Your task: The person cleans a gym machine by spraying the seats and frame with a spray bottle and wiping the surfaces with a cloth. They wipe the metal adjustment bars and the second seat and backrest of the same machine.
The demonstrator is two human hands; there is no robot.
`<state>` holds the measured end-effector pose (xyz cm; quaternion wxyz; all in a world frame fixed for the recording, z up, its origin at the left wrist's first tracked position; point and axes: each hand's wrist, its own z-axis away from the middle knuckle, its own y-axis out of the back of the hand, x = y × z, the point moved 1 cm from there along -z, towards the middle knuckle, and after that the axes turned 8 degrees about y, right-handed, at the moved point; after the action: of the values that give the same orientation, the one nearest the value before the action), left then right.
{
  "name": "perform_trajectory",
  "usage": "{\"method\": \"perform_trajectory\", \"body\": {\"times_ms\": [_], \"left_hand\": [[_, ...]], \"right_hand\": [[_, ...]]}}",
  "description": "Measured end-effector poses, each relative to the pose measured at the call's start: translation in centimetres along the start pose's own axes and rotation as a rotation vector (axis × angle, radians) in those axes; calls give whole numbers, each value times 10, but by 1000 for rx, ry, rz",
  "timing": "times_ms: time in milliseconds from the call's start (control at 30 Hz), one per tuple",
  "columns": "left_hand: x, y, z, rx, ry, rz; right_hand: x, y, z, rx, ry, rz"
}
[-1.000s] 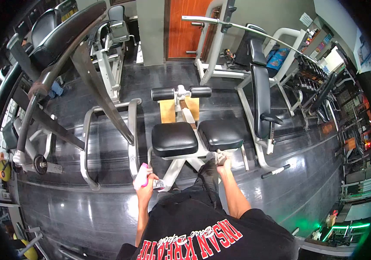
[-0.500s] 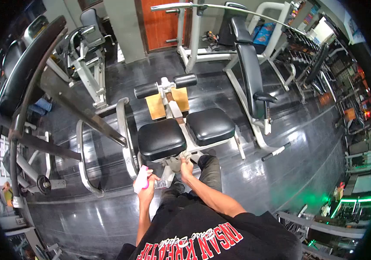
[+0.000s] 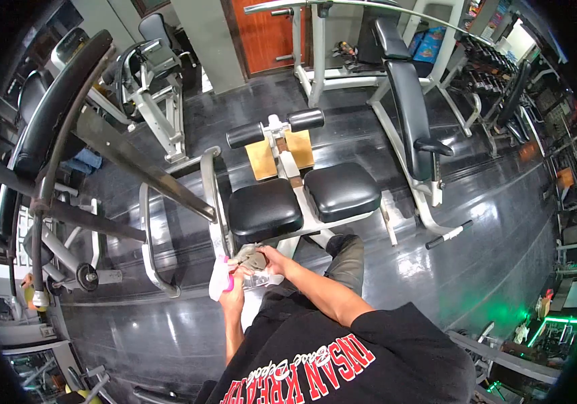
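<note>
My left hand (image 3: 234, 288) is closed around a spray bottle (image 3: 220, 279) with a white head and pink trigger. A crumpled grey cloth (image 3: 253, 258) is in my right hand (image 3: 275, 260), bunched up right at the bottle and the fingers of my left hand. Just beyond my hands is a bench with two black padded seats, the left pad (image 3: 265, 209) and the right pad (image 3: 342, 192). At the bench's far end sit two black foam rollers (image 3: 244, 135) on a pale metal post.
Left of the bench, a machine's curved metal frame (image 3: 211, 185) stands close by, with a long dark bar (image 3: 140, 168) slanting down to it. An inclined black bench (image 3: 410, 114) stands to the right. Behind it is a rack of dumbbells (image 3: 490, 64). An orange-red door (image 3: 268, 40) is at the back.
My right hand has drawn the cloth back from the near edge of the seats toward the spray bottle in my left hand. The whole view has shifted slightly.
</note>
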<state>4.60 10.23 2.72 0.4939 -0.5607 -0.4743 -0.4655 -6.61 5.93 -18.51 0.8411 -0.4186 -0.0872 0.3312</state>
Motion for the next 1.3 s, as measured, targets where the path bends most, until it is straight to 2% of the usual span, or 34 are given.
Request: {"method": "perform_trajectory", "body": {"times_ms": [67,133,167,200,267,367,467,533,600,667,733,767,800,867,933,1000,1067,1133,1267,1300], "left_hand": [[7,0,3,20,74,-79],[3,1,4,21,96,-47],[2,1,4,28,104,-74],[0,1,4,34,113,-99],[-3,-2,2,22,130,-96],[-17,-14,-4,-33,125,-46],[-21,-34,-7,-77,127,-1],[-22,-46,-9,-137,151,67],[-14,-51,-8,-157,169,-13],[1,-58,-10,-195,166,-16],[0,-60,-12,-123,205,53],[-4,-55,-13,-183,213,6],[-9,-52,-14,-245,216,-40],[-25,-45,-15,-257,200,-40],[-31,-41,-17,-215,238,-39],[-30,-45,-21,-214,233,-31],[-21,-52,-27,-161,306,67],[-25,-51,-34,-198,307,42],[-35,-51,-43,-251,266,20],[-35,-52,-44,-262,275,13]], "right_hand": [[-1,3,2,-12,-7,-50],[-9,16,12,96,59,-103],[-16,22,19,82,96,-125],[-21,39,23,91,176,-121],[-44,76,25,75,172,-188],[-81,59,108,234,367,-119],[-117,102,135,160,541,-277],[-123,119,150,306,732,-69],[-137,136,150,552,699,-75],[-148,166,153,369,654,-211],[-158,177,171,400,765,-284],[-164,179,179,417,775,-256],[-170,196,183,291,843,-266],[-176,171,207,591,925,-477],[-173,178,214,642,990,-476],[-171,178,220,397,1177,-381],[-166,173,225,368,1170,-336],[-161,164,229,283,991,-231],[-155,149,229,419,980,-285],[-156,153,229,535,1006,-354]]}}
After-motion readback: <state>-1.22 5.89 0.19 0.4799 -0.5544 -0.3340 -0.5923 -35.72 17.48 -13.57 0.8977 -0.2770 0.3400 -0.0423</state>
